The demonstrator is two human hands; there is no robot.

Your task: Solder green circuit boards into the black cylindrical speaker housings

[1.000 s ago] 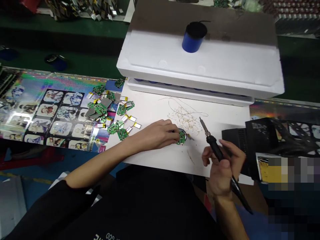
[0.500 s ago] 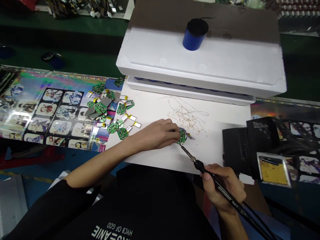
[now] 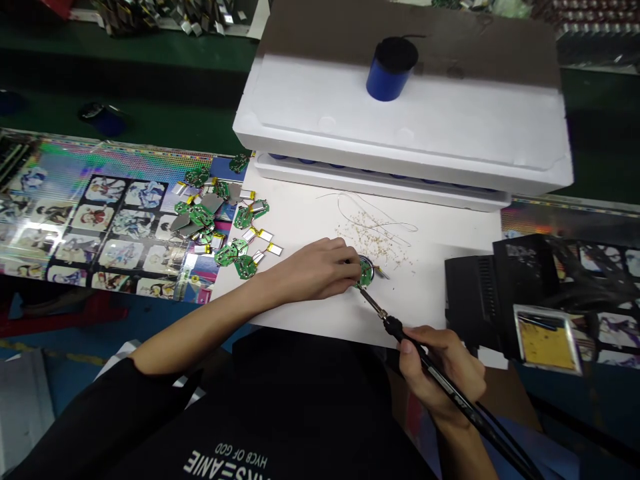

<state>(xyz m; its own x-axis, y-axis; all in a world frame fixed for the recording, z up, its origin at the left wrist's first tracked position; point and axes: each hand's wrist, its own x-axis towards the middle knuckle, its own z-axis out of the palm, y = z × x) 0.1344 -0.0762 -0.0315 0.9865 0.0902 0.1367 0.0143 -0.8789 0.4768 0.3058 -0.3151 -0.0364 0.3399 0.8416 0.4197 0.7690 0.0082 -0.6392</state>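
My left hand (image 3: 320,269) rests on the white sheet (image 3: 440,267) with its fingers pinched on a small round green circuit board (image 3: 365,272). My right hand (image 3: 445,373) grips a black soldering iron (image 3: 425,363) like a pen. The iron's metal tip touches the lower edge of the board. A cable runs from the iron's handle off to the lower right.
A heap of green circuit boards with small silver batteries (image 3: 220,223) lies left of my left hand. White foam trays (image 3: 400,140) with a blue cylinder (image 3: 389,69) on top stand behind. A black soldering station (image 3: 480,300) and yellow sponge tray (image 3: 547,340) sit at right. Solder bits (image 3: 373,237) litter the sheet.
A second ago my right hand held the iron upright, tip pointing away; it has lowered and swung the tip onto the board. My left hand has stayed put on the board.
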